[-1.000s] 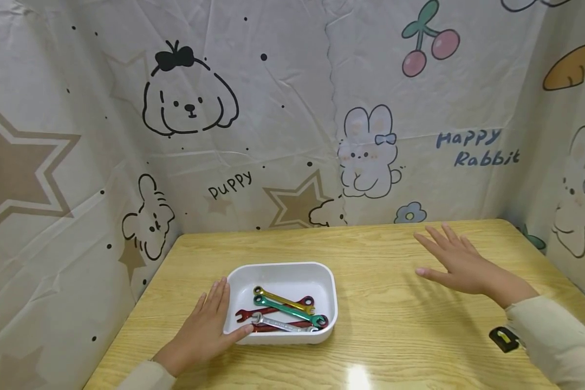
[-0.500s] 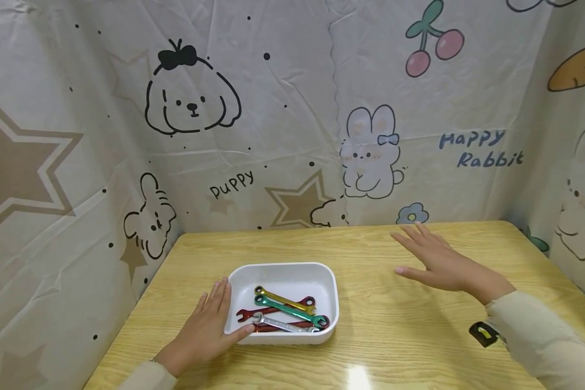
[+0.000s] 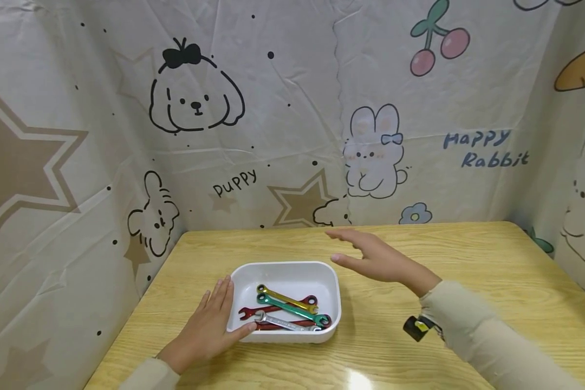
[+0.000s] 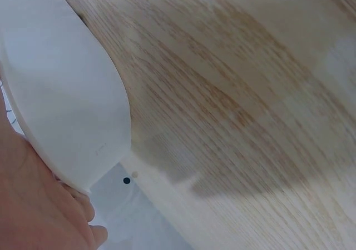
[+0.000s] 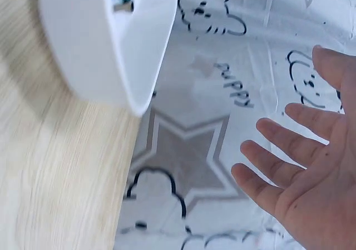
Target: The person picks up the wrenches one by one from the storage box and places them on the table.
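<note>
Nearest were two pale sleeves (image 3: 478,322), with a small dark gadget (image 3: 416,328) hanging by the right cuff. The left hand (image 3: 206,329) rested against the left side of a white tub (image 3: 292,338), its fingers straight along the wall and its thumb over the near rim, pressing rather than clutching. The tub stood on the table, with the wrenches lying in a loose pile inside. A silver wrench (image 3: 284,322) was closest, partly across a red one; behind it a green wrench (image 3: 292,309) slanted over another red wrench (image 3: 258,311), and a yellow wrench (image 3: 284,296) lay furthest back. The right hand (image 3: 380,257) hung in the air near the tub's far right corner, fingers loose and extended, grasping nothing. Past it ran the wood-grain table (image 3: 478,254), and at its far edge rose a cloth (image 3: 292,65) printed with puppies, stars and rabbits.
</note>
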Demonstrator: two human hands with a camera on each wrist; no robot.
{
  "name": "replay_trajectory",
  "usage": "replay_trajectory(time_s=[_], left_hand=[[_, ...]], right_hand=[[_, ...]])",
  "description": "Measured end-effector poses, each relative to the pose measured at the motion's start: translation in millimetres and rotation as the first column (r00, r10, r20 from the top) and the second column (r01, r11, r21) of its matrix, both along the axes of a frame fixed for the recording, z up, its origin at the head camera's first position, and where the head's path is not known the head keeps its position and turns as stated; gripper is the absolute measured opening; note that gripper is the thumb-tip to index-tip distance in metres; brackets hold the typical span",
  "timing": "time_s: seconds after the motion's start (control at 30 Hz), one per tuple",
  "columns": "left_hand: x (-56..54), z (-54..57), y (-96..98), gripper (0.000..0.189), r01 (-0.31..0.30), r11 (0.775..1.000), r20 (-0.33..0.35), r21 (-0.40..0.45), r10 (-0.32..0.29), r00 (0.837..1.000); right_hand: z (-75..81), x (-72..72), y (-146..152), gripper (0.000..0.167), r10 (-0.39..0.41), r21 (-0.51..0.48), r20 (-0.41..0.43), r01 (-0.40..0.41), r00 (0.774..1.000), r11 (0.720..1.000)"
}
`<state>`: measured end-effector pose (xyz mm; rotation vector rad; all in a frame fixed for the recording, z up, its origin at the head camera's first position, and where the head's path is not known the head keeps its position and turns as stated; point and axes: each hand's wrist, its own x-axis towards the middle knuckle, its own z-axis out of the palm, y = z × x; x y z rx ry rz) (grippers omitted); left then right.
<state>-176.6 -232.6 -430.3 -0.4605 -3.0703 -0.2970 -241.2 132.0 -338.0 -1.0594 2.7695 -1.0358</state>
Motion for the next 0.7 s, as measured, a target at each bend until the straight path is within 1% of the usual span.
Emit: replay_trajectory(time_s=[0.13,0.2,0.3,0.37,0.47,0.53,0.63,0.7], left_hand=[[-0.9,-1.3,-0.2,0.105,0.000,1.000,-0.002,0.003,0.000,1.000],[-1.2,-1.8,-0.3,0.105,-0.001,1.000,0.000,0.006,0.001,1.000],[-1.5,-2.1,-0.5,0.105,-0.003,1.000,0.003,0.010,0.003,1.000],[-1.2,-2.1,-0.2,0.105,-0.005,1.000,0.008,0.012,0.005,1.000],[-1.0,-2.4,0.5,0.105,-0.007,1.000,0.014,0.015,0.007,1.000],[-0.9,-2.6,0.7,0.105,-0.006,1.000,0.013,0.016,0.005,1.000],[-1.2,-3.3,0.1,0.104,-0.002,1.000,0.002,0.013,0.002,1.000],[-1.5,-3.6,-0.4,0.104,0.000,1.000,-0.007,0.011,0.000,1.000]], right_hand=[[-2.5,-1.8,-27,0.053,0.064,-0.090,0.083,-0.057,0.994,0.994],[-6.4,-2.3,-41,0.049,0.082,-0.129,0.135,-0.064,0.987,0.990],[-15.7,-1.4,-61,0.044,0.087,-0.170,0.222,-0.049,0.971,0.984],[-24.8,-0.2,-73,0.041,0.068,-0.179,0.277,-0.018,0.959,0.984],[-40.0,0.8,-89,0.038,0.040,-0.185,0.338,0.025,0.940,0.982],[-49.4,0.1,-97,0.036,0.010,-0.172,0.351,0.054,0.936,0.984],[-60.3,-2.1,-109,0.033,-0.015,-0.168,0.356,0.080,0.934,0.983],[-65.6,-3.2,-116,0.032,-0.033,-0.161,0.346,0.094,0.938,0.982]])
